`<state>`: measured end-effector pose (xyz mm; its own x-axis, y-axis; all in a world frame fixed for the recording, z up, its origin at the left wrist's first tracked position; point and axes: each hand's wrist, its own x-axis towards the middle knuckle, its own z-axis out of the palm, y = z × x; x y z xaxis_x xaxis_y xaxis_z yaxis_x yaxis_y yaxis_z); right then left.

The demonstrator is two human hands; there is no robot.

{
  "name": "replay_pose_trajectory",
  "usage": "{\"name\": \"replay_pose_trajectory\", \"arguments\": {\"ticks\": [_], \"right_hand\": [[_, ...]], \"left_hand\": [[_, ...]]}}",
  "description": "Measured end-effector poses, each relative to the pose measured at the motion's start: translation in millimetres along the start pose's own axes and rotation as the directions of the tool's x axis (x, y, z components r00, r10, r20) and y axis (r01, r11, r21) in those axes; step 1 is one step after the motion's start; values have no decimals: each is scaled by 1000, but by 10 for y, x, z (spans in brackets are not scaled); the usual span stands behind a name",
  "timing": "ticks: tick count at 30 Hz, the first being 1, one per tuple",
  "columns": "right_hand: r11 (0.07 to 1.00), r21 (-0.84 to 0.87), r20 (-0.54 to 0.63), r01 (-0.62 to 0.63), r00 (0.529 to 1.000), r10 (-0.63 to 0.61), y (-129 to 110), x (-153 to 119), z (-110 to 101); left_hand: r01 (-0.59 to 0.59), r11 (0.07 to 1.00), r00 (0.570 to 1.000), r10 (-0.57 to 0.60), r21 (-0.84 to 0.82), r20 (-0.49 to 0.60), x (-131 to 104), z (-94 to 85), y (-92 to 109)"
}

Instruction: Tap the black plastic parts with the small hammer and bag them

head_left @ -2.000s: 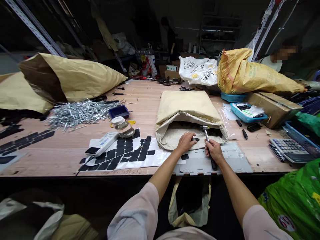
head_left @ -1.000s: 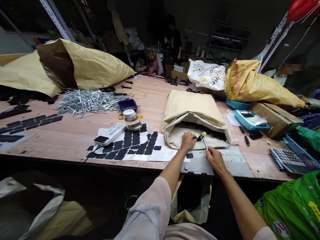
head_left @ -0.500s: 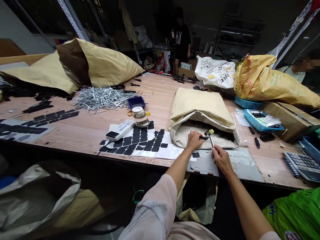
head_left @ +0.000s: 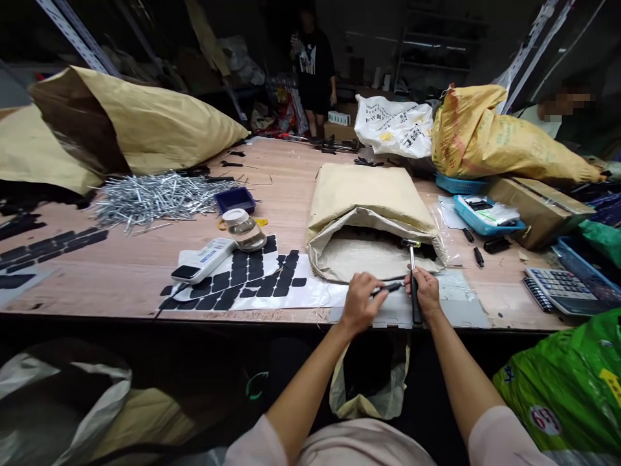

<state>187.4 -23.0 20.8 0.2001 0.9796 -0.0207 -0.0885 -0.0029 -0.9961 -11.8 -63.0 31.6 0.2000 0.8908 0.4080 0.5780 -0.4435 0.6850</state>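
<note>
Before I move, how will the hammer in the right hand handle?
The hammer is probably stiff: its shaft looks metallic. Lifted by the black handle, it may feel head-heavy, with the metal-looking head at the far end. Its crosswise head should limit rolling.

The wood-grained table [head_left: 116, 272] is being lit from above, while beyond its far edge the back wall [head_left: 371, 18] and shelving [head_left: 434, 44] are being shrouded in shadow.
</note>
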Motion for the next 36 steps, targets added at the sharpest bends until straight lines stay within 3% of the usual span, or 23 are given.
{"name": "replay_pose_trajectory", "arguments": {"ticks": [4, 6, 8, 11, 13, 14, 16, 18, 20, 22, 24, 26, 30, 32, 36], "right_hand": [[1000, -15, 22, -2, 1000, 3, 2, -23, 11], [1000, -26, 29, 13, 1000, -12, 11, -35, 14], [999, -35, 32, 29, 999, -28, 24, -42, 13], [998, -39, 38, 40, 999, -38, 44, -43, 9], [998, -44, 42, 37, 998, -36, 56, -36, 9], [998, -47, 44, 37, 998, -35, 61, -32, 10], [998, -49, 47, 36, 998, -34, 69, -21, 14], [998, -40, 58, 39, 998, -37, 74, -12, 20], [999, -33, 66, 44, 997, -42, 76, -8, 26], [998, -33, 66, 54, 997, -52, 75, -7, 31], [997, -34, 60, 65, 996, -63, 75, -8, 33], [997, -33, 61, 68, 996, -66, 81, -6, 30], [997, -43, 63, 60, 996, -57, 100, 3, 18], [997, -54, 60, 61, 996, -58, 105, 5, 15], [996, -65, 59, 62, 997, -58, 101, 1, 17]], "left_hand": [[-164, 985, 984, 161, 45, 72, -760, 56, 245], [-195, 976, 975, 182, 95, 124, -931, 123, 278], [-196, 972, 973, 177, 129, 145, -913, 160, 263], [-125, 976, 991, 115, 177, 65, -557, 63, 167], [24, 968, 996, -2, 249, -89, -167, -121, 47], [150, 944, 974, -90, 295, -206, 46, -237, -33], [424, 842, 862, -262, 333, -434, 458, -477, -236], [613, 722, 737, -377, 320, -562, 801, -676, -478], [695, 664, 680, -481, 277, -553, 1053, -800, -725], [719, 679, 655, -593, 146, -469, 1233, -859, -929], [697, 715, 641, -650, -44, -408, 1367, -888, -1044], [624, 755, 643, -643, -202, -417, 1465, -929, -1047], [239, 868, 764, -445, -436, -467, 1502, -1117, -831], [103, 851, 789, -385, -514, -479, 1411, -1230, -730], [207, 763, 758, -521, -612, -393, 1102, -1305, -727]]}}
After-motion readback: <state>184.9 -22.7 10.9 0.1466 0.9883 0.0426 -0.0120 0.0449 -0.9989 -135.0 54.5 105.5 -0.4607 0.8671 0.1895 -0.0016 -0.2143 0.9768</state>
